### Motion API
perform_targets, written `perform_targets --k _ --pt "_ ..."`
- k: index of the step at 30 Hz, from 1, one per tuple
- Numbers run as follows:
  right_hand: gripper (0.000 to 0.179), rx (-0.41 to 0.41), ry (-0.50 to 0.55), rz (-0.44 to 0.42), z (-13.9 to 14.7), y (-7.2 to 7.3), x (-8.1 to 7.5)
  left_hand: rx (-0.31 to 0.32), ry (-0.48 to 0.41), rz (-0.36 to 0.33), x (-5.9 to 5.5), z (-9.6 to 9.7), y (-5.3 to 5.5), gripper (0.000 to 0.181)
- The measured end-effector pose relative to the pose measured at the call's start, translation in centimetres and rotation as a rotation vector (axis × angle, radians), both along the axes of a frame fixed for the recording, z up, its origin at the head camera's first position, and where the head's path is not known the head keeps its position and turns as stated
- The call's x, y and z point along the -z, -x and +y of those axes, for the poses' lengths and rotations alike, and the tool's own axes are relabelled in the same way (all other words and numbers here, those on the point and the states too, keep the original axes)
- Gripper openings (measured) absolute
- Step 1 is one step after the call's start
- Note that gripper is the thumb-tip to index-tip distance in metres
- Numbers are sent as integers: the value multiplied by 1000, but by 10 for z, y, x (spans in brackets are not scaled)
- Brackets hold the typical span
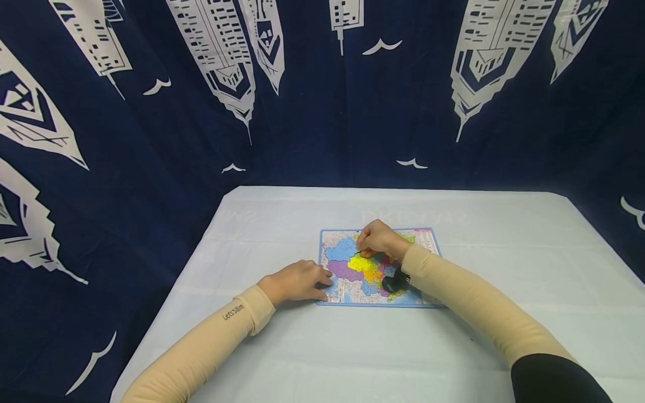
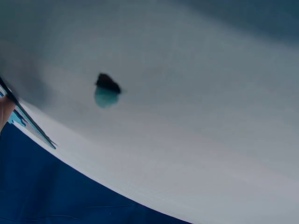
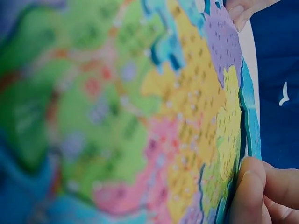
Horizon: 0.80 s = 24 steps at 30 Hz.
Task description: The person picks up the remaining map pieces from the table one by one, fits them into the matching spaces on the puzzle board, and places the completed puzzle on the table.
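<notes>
A colorful map puzzle board (image 1: 430, 238) with a blue border lies flat on the table. My left hand (image 1: 297, 281) rests at its left edge, fingers spread with their tips on the board. In the left wrist view only a fingertip (image 2: 5, 109) shows by the board's edge (image 2: 35, 126). My right hand (image 1: 378, 239) is over the upper middle of the board. Its thumb and fingers pinch the edge of a yellow puzzle piece (image 1: 360, 263). The right wrist view shows those fingertips (image 3: 250, 179) beside the yellow piece (image 3: 229, 126), with a dark gap along its edge.
The table (image 1: 272, 224) has a white cover. A dark blue curtain (image 1: 322, 123) with white building and bird prints hangs behind it. A black wrist camera (image 1: 395, 280) under my right wrist covers part of the map. A blurred dark and teal spot (image 2: 107, 91) appears in the left wrist view.
</notes>
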State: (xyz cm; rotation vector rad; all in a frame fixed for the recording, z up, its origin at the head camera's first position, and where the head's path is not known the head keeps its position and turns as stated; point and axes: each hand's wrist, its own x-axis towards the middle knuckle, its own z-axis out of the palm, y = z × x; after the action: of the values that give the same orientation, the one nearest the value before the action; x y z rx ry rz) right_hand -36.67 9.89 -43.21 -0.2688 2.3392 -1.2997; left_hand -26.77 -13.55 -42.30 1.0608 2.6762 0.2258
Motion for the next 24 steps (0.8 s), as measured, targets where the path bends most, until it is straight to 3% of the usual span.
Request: perform_targets --k 24 --pt "9 -75 -59 37 2 6 0 -8 -10 -6 0 0 0 40"
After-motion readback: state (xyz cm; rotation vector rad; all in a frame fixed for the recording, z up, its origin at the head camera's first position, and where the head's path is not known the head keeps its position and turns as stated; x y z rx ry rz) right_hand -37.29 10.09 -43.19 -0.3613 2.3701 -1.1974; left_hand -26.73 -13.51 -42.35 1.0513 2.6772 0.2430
